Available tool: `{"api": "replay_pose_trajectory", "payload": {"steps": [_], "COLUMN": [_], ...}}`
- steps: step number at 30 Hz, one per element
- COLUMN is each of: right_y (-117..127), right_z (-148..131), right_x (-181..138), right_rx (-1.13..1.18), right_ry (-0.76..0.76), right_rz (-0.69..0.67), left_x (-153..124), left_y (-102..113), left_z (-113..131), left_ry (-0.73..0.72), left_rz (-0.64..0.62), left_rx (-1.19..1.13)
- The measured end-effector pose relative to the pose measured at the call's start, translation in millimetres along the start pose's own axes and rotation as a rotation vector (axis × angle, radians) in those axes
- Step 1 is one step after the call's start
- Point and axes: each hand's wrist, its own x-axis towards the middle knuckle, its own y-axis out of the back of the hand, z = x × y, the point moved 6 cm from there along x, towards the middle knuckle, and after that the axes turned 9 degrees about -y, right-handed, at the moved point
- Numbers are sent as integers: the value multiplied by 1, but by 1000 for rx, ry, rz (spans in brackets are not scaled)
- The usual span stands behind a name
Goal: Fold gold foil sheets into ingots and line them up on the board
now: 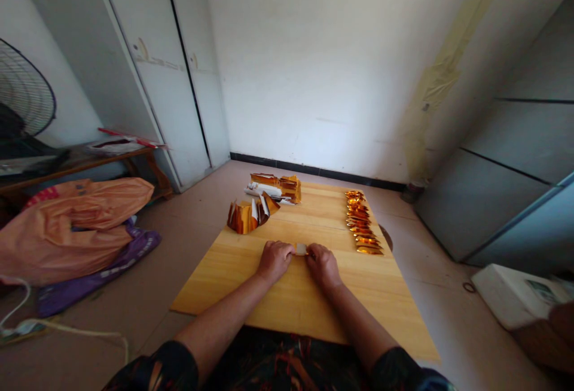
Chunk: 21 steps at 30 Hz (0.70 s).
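At the back of the room rises a white wall (314,68), which is the largest thing in view. On the left side stands a pale cabinet (152,62), and on the right side a grey cabinet-like body (506,158). Before the person lies a wooden table (309,301), of yellow colour. On the floor to its left there is an orange bag (67,217), partly on top of a purple bag (98,266); a fan (27,89) is behind them. To the right one can see a white box (515,295).

Along the right edge of the table goes a row of folded golden pieces (359,223). At the far left are two piles of golden and white sheets: the farther pile (290,188) and the nearer pile (242,219).

Near the table's middle, the left hand (275,258) and the right hand (323,264) are both closed narrowly, fingers bent. Between them they hold a small pale piece (301,250), each hand at one end.
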Motion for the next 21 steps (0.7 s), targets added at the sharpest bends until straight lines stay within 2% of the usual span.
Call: {"api": "replay_pose_trajectory", "payload": {"steps": [6,12,17,21], "right_y": [6,1,-6,-10], "right_z": [5,6,0,-3], "right_x": [0,5,6,6], "right_rx": [51,-66,-202,-256], "right_ry": [-115,-246,-239,-198], "right_rz": [-33,-37,-24,3], "left_x": [9,18,18,17], "left_y": [-1,-11,-13,-9], "left_z": [-5,-16,-17,-11], "left_ry": [78,157,206,188], "left_rz": [9,66,79,119], "left_rx": [-96,-188,-199,-193]}}
